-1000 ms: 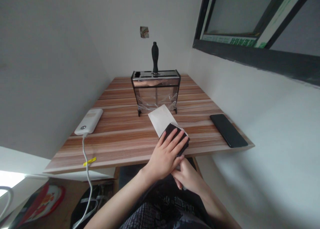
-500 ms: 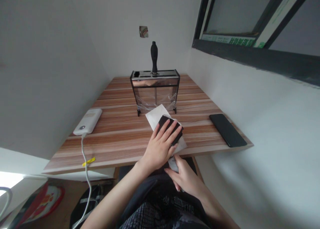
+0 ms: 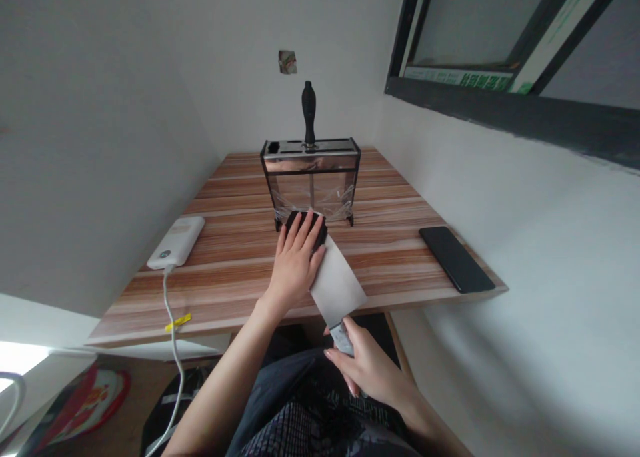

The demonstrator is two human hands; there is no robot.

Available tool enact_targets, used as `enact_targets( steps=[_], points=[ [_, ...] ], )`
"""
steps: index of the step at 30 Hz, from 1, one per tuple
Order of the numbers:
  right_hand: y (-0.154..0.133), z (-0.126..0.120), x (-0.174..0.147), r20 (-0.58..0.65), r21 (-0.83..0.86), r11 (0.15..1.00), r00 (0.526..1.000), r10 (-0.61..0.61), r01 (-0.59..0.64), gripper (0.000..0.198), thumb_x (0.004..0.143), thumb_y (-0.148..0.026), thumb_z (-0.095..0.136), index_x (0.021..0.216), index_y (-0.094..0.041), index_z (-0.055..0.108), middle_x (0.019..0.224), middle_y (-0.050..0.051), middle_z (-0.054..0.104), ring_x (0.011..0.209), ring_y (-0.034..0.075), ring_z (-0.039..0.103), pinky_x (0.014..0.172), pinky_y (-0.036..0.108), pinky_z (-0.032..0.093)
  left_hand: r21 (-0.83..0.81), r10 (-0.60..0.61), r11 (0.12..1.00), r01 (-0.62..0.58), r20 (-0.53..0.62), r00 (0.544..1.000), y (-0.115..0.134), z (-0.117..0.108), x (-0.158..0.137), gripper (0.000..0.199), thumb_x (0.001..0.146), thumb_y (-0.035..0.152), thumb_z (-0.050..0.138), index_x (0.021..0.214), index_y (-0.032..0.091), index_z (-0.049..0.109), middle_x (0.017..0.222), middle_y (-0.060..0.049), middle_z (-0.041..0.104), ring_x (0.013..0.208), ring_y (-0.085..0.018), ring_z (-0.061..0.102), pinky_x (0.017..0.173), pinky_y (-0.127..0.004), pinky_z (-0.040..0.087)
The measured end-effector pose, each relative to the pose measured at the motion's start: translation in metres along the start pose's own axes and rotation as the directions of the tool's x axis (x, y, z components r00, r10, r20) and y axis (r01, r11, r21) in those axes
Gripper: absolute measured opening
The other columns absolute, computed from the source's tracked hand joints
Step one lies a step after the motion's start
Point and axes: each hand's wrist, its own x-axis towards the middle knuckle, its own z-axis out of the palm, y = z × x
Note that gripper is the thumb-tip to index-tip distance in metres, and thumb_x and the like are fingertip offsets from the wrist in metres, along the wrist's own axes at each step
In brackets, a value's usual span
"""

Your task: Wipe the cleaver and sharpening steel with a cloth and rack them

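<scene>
My right hand (image 3: 367, 357) is wrapped round the grey handle (image 3: 343, 339) of a cleaver at the table's front edge. The cleaver's broad, pale blade (image 3: 337, 284) points up and left over the table. On the blade's far end lies a folded black cloth (image 3: 320, 236), pressed under my left hand (image 3: 297, 260). The fingers of that hand lie flat and slightly spread over the cloth, with the thumb along its right side. Hand and cloth hide the blade's tip.
Behind the blade stands a clear knife rack (image 3: 293, 189) with a black-handled rod (image 3: 309, 114) in it. A white power bank (image 3: 177, 242) with a cable (image 3: 173, 350) lies left, near a yellow strip (image 3: 178, 322). A black phone (image 3: 455, 258) lies right, by the wall.
My left hand has slid the black cloth up and left along the blade, baring the part near the handle. My right hand and the cleaver's handle have moved slightly down.
</scene>
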Motion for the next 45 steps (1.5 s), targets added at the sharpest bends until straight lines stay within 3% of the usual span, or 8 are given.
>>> enact_targets(
  steps=[13,18,25,31,36,41,45],
  points=[
    [0.006,-0.001,0.003,-0.001,0.03,0.999,1.0,-0.012,0.012,0.022,0.085,-0.025,0.05,0.105,-0.019,0.046,0.046,-0.013,0.041,0.028,0.005,0.038,0.029,0.014,0.028,-0.007,0.03,1.0,-0.03,0.005,1.0,0.01,0.007,-0.012,0.056,0.095,0.03,0.036,0.147,0.02,0.02,0.154,-0.005,0.021,0.143,-0.024,0.011,0.115,-0.047,0.009],
    [0.006,-0.004,0.005,-0.015,0.035,0.999,0.999,-0.037,0.037,0.02,0.085,-0.026,0.05,0.103,-0.019,0.046,0.042,-0.013,0.041,0.027,0.006,0.039,0.028,0.013,0.028,-0.032,0.126,0.992,-0.124,0.079,0.989,0.025,0.004,-0.021,0.055,0.095,0.031,0.035,0.147,0.021,0.02,0.154,-0.004,0.022,0.143,-0.023,0.01,0.115,-0.047,0.009],
    [0.005,-0.009,0.006,-0.036,0.076,0.996,0.998,-0.043,0.046,0.025,0.084,-0.028,0.051,0.105,-0.02,0.042,0.039,-0.014,0.041,0.028,0.008,0.039,0.03,0.015,0.033,-0.069,0.311,0.951,-0.303,0.19,0.931,0.04,0.002,-0.037,0.057,0.094,0.032,0.037,0.147,0.025,0.019,0.155,0.0,0.019,0.143,-0.023,0.009,0.115,-0.046,0.009],
    [0.0,-0.011,0.005,-0.056,0.045,0.999,0.998,0.0,0.002,0.01,0.079,-0.027,0.051,0.077,-0.02,0.044,0.034,-0.013,0.038,0.028,0.008,0.039,0.031,0.017,0.03,-0.107,0.399,0.917,-0.385,0.202,0.894,0.049,-0.001,-0.051,0.057,0.094,0.04,0.036,0.147,0.027,0.019,0.154,0.002,0.019,0.143,-0.023,0.011,0.116,-0.045,0.007],
    [-0.003,-0.012,0.005,-0.071,0.043,0.999,0.997,0.017,-0.014,0.007,0.076,-0.023,0.051,0.074,-0.02,0.045,0.033,-0.013,0.038,0.028,0.008,0.039,0.033,0.018,0.029,-0.111,0.421,0.907,-0.406,0.211,0.882,0.051,-0.001,-0.05,0.056,0.094,0.038,0.037,0.146,0.025,0.023,0.154,0.001,0.023,0.142,-0.024,0.014,0.115,-0.046,0.012],
    [-0.004,-0.014,0.005,-0.092,0.038,0.999,0.996,-0.005,0.009,0.016,0.079,-0.028,0.053,0.07,-0.02,0.043,0.034,-0.012,0.039,0.028,0.008,0.04,0.032,0.017,0.03,-0.116,0.418,0.908,-0.403,0.186,0.889,0.051,-0.001,-0.044,0.054,0.094,0.039,0.037,0.146,0.027,0.025,0.153,0.001,0.025,0.142,-0.022,0.015,0.115,-0.045,0.013],
    [-0.002,-0.013,0.004,-0.083,0.077,0.995,0.995,-0.052,0.058,0.016,0.083,-0.03,0.053,0.091,-0.019,0.045,0.039,-0.014,0.04,0.028,0.007,0.039,0.031,0.016,0.032,-0.085,0.349,0.937,-0.339,0.166,0.922,0.046,-0.002,-0.034,0.056,0.094,0.034,0.04,0.146,0.027,0.022,0.154,0.001,0.022,0.143,-0.022,0.013,0.116,-0.044,0.011]
  ],
)
